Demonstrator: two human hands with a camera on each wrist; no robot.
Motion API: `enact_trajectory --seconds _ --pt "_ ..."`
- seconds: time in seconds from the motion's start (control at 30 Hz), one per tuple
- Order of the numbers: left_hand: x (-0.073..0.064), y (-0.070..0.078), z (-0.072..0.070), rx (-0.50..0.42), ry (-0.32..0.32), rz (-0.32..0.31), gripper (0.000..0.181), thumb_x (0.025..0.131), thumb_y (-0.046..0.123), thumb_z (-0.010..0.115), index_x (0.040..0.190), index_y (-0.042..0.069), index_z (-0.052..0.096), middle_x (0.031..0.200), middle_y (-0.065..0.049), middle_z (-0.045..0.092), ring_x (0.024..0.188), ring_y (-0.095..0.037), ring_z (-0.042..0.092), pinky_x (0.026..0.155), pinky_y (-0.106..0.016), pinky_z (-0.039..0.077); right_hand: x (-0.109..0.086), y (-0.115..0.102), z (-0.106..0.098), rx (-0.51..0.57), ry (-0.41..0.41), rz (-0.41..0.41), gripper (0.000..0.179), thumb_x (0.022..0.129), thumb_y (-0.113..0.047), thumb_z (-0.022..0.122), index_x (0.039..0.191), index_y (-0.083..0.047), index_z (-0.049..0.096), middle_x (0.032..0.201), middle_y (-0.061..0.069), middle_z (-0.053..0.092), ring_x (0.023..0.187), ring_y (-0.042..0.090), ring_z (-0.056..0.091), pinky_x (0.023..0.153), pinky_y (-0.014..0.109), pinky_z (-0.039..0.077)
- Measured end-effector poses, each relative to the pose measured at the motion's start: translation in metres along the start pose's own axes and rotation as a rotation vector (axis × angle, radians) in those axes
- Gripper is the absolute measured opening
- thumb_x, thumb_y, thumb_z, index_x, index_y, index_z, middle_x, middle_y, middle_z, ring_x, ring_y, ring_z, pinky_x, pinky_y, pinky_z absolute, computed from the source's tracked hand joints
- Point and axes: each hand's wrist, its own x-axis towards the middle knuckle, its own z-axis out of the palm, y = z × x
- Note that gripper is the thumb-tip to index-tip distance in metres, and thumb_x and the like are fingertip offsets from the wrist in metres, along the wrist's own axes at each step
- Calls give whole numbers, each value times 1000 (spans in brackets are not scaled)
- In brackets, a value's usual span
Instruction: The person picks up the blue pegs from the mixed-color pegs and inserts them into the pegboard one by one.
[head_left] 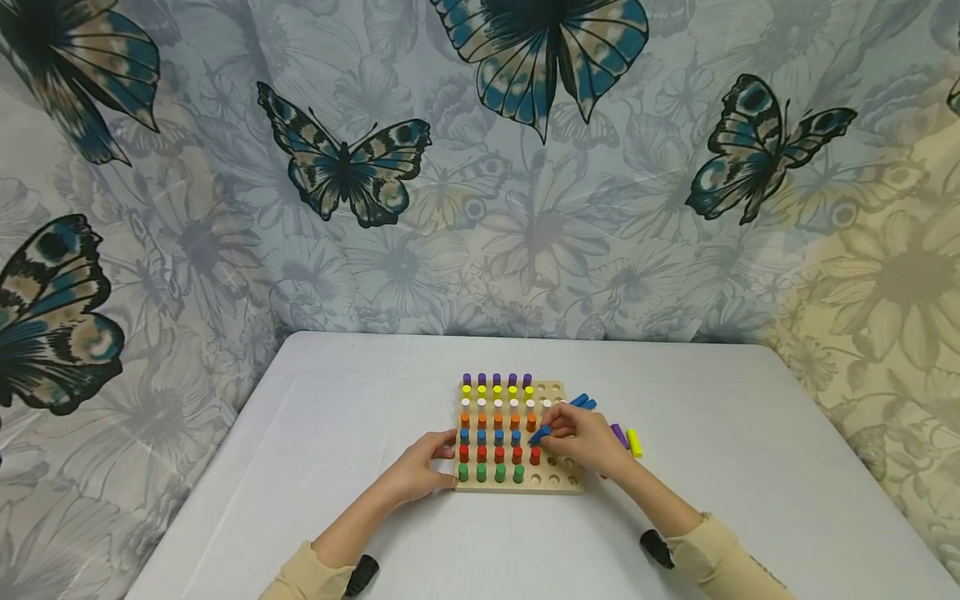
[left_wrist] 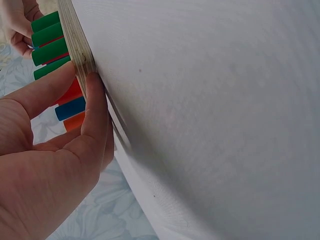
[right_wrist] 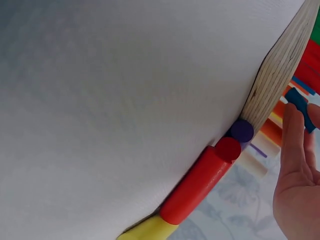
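A wooden pegboard (head_left: 517,487) lies on the table, with rows of purple, yellow, white, orange, blue, red and green pegs running from back to front. My left hand (head_left: 417,468) grips its left side, thumb by the near corner; the left wrist view shows thumb and fingers at the board's edge (left_wrist: 80,47). Over the right part of the board, my right hand (head_left: 588,437) pinches a blue peg (head_left: 539,434) between thumb and fingers. That peg is tilted, its lower end close over the right end of the blue row. The hand covers some holes behind it.
Loose pegs lie right of the board: blue ones (head_left: 582,402) at the back, a purple one (head_left: 619,435) and a yellow one (head_left: 634,443). A red peg (right_wrist: 197,185) lies beside the board's edge. The white table (head_left: 375,375) meets a butterfly-patterned backdrop (head_left: 525,275).
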Motion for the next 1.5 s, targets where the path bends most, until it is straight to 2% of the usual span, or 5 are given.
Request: enact_trajectory --seconds 0.27,0.53,1.0,1.5 --pt "1 0 0 4 -2 3 77 77 -1 78 144 -4 41 138 -17 48 119 -30 52 103 -52 38 -1 1 2 -20 -37 -62 18 86 -7 73 101 -7 63 95 3 67 86 17 65 75 26 56" --pt "1 0 0 7 -2 3 77 77 -1 78 144 -4 41 138 -17 49 119 -30 52 103 -52 38 -3 -2 3 -83 -32 -119 17 87 -5 72 101 -9 64 96 1 68 85 16 65 75 25 55" --pt "1 1 0 8 -1 -16 77 77 0 78 145 -2 41 137 -16 49 118 -29 52 104 -52 37 -2 2 4 -79 -45 -158 17 89 -9 70 105 -5 66 96 0 68 85 14 65 74 21 53" --pt "0 0 0 14 2 0 77 77 -1 77 144 -4 41 137 -17 49 118 -30 52 103 -51 39 -5 4 -2 -72 -41 -138 15 89 -10 71 103 -8 66 94 -3 67 84 14 63 73 22 53"
